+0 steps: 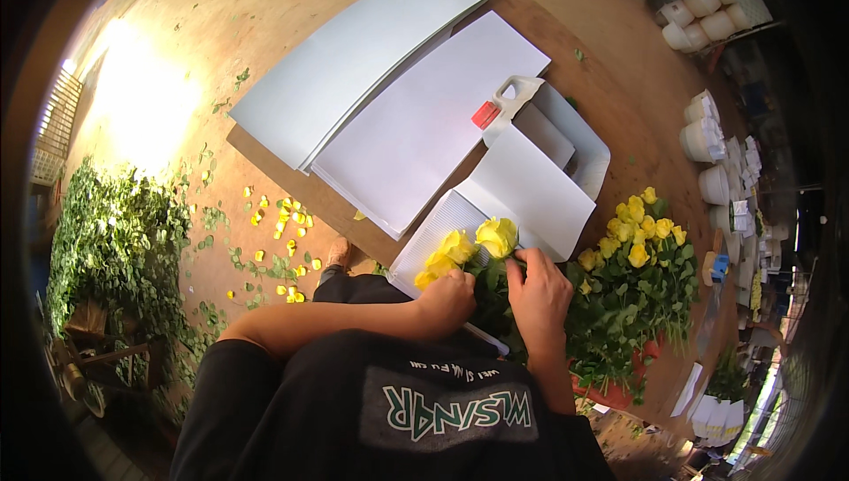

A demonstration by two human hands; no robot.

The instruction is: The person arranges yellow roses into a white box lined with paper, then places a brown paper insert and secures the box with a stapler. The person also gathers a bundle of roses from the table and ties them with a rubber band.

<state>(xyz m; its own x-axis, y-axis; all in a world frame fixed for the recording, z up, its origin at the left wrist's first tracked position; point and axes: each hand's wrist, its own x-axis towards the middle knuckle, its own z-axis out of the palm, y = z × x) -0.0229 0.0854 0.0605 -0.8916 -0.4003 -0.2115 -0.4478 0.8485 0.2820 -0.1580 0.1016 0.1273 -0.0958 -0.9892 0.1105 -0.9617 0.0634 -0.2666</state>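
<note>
My left hand [448,302] is closed at the stems just below several yellow roses [446,259], which lie over a white corrugated sheet [431,239]. Close to its right, my right hand [538,289] has thumb and fingers at the neck of one open yellow rose [497,237]. Green leaves fill the space between my hands, and the stems are mostly hidden. A folded white sheet [530,182] stands up behind the rose, against a cut plastic jug [590,156] with a red cap.
Stacks of white sheets [431,123] and greyish sheets [365,50] lie on the brown board ahead. More yellow roses [638,255] with long leafy stems stand at right. Petals and a large heap of green leaves [119,235] lie on the floor at left. White tubs [704,136] line the far right.
</note>
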